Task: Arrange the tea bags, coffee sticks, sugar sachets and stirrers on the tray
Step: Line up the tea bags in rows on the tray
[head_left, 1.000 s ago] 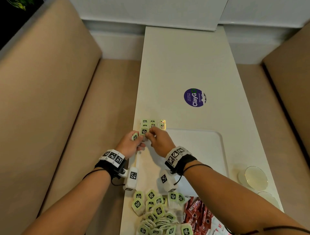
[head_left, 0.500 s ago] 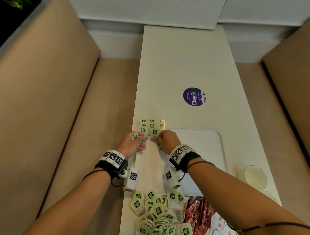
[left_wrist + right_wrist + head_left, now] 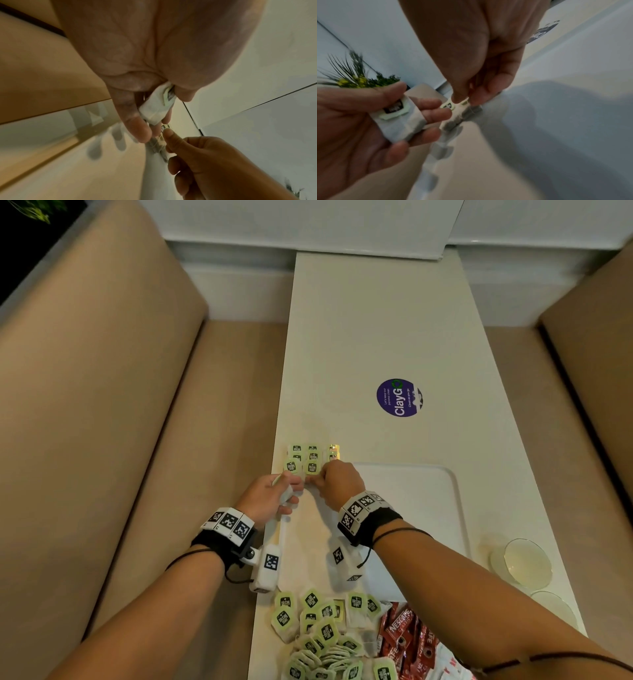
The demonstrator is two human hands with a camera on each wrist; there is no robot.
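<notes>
A white tray [image 3: 424, 501] lies on the narrow white table. Green-tagged tea bags [image 3: 303, 458] stand in short rows at its far left corner. My left hand [image 3: 270, 496] holds a spare tea bag [image 3: 397, 116] in its curled fingers, seen too as the spare tea bag [image 3: 157, 106]. My right hand [image 3: 334, 481] pinches the tag of another tea bag [image 3: 453, 108] at the near end of the rows, thumb and fingertips [image 3: 477, 98] pressed on it. The two hands almost touch.
A loose pile of tea bags [image 3: 322, 635] lies at the near table edge, with red coffee sticks [image 3: 407, 638] and white sachets to its right. Two glass dishes [image 3: 524, 563] sit right of the tray. A purple sticker [image 3: 399, 398] marks the table. Beige benches flank it.
My right hand has shifted slightly right and down onto the nearest tea bag of the middle row. The left hand has stayed beside it, still holding its bag.
</notes>
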